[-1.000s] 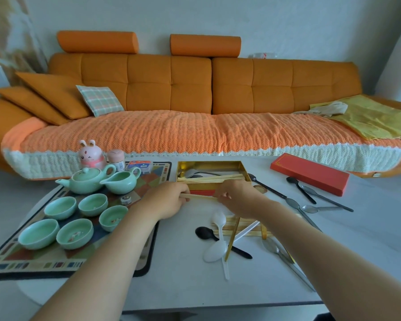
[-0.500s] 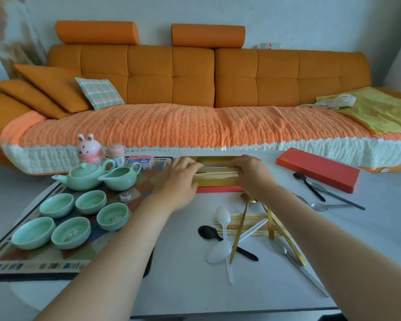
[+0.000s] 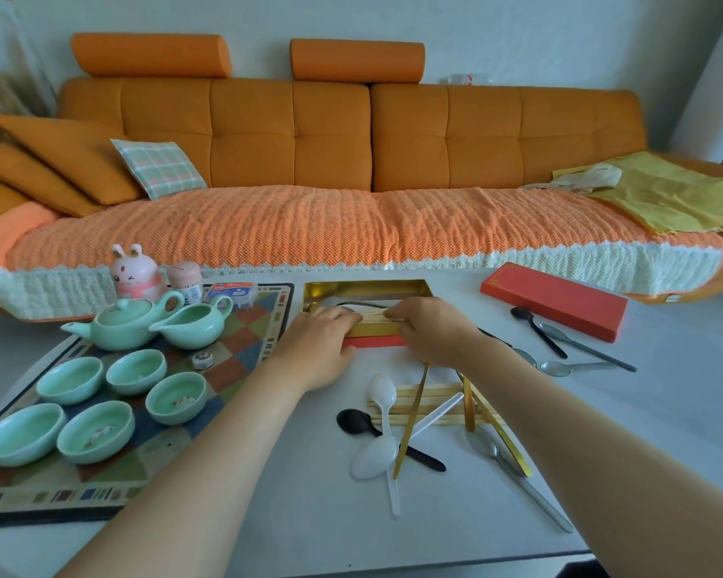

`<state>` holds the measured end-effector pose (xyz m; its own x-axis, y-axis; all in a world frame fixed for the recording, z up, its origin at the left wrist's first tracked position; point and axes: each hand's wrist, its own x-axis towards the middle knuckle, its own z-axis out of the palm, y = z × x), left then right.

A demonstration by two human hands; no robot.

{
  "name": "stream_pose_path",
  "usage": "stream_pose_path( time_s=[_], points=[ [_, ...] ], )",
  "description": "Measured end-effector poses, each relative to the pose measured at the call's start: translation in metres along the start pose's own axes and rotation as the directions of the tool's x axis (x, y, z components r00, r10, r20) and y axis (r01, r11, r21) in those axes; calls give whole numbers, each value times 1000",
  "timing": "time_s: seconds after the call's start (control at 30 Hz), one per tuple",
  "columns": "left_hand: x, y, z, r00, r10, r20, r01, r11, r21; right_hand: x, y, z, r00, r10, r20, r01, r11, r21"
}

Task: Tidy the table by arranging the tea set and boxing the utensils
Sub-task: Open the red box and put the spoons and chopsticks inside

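An open gold-lined box (image 3: 368, 285) stands at the middle back of the white table (image 3: 293, 506). A bundle of wooden chopsticks (image 3: 372, 315) lies across its front part, over a metal spoon. My left hand (image 3: 322, 344) holds the bundle's left end and my right hand (image 3: 426, 327) pinches its right end. The red lid (image 3: 554, 300) lies to the right. A green teapot (image 3: 122, 325), a pitcher (image 3: 191, 327) and several green cups (image 3: 136, 371) stand on a patterned mat (image 3: 247, 327) at left. Loose white spoons (image 3: 382, 394), a black spoon (image 3: 353, 421) and more chopsticks (image 3: 430, 404) lie under my right forearm.
Metal spoons (image 3: 560, 367) and another black spoon (image 3: 535, 327) lie in front of the lid. A knife (image 3: 518, 481) points toward the table's front edge. A pink rabbit figurine (image 3: 132, 273), a pink jar (image 3: 186, 277) and a small packet (image 3: 230, 292) stand behind the teapot. An orange sofa (image 3: 351, 152) runs behind the table.
Both hands carried the chopsticks forward from above the table into the box and lowered them there. The camera view shifted slightly.
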<state>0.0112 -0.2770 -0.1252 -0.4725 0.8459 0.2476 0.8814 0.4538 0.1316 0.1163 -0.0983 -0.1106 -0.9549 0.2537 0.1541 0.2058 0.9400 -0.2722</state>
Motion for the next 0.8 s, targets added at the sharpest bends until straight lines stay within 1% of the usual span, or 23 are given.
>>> stream_pose_path(
  time_s=[0.07, 0.13, 0.17, 0.23, 0.27, 0.3, 0.33, 0.4, 0.43, 0.5, 0.57, 0.67, 0.8],
  points=[
    [-1, 2, 1, 998, 21, -60, -19, 1000, 24, -2, 2, 0, 992, -72, -105, 69, 997, -26],
    [-1, 6, 0, 988, 60, -140, -53, 997, 53, -5, 2, -1, 966, -153, -211, 145, 988, -52],
    [-1, 9, -1, 980, 84, -182, -75, 996, 58, -8, -1, -3, 956, -169, -239, 163, 986, -47],
    [-3, 18, -4, 963, 116, -242, -115, 993, 19, -14, -10, -11, 963, -163, -214, 165, 986, -8],
    [-5, 23, -6, 965, 109, -238, -120, 992, -32, -18, -13, -14, 974, -158, -161, 162, 987, 8],
    [-8, 28, -7, 975, 85, -204, -106, 990, -95, -23, -16, -17, 984, -157, -79, 157, 988, 3],
    [-11, 33, -7, 990, 49, -134, -69, 986, -150, -27, -18, -20, 987, -160, 3, 160, 987, -22],
    [-17, 40, -5, 999, -21, 40, 28, 981, -190, -35, -19, -22, 977, -157, 144, 169, 983, -72],
    [-19, 41, -4, 994, -42, 105, 61, 980, -188, -38, -19, -23, 969, -158, 188, 177, 980, -90],
    [-22, 41, -4, 984, -50, 172, 80, 982, -173, -42, -16, -23, 961, -158, 229, 188, 975, -117],
    [-24, 39, -7, 978, -55, 200, 93, 978, -184, -43, -16, -22, 964, -156, 214, 188, 972, -140],
    [-26, 35, -10, 972, -71, 226, 121, 969, -217, -41, -18, -15, 981, -127, 147, 152, 973, -172],
    [-28, 34, -11, 971, -109, 213, 160, 957, -241, -36, -28, 4, 995, -98, 35, 103, 975, -196]
  ],
)
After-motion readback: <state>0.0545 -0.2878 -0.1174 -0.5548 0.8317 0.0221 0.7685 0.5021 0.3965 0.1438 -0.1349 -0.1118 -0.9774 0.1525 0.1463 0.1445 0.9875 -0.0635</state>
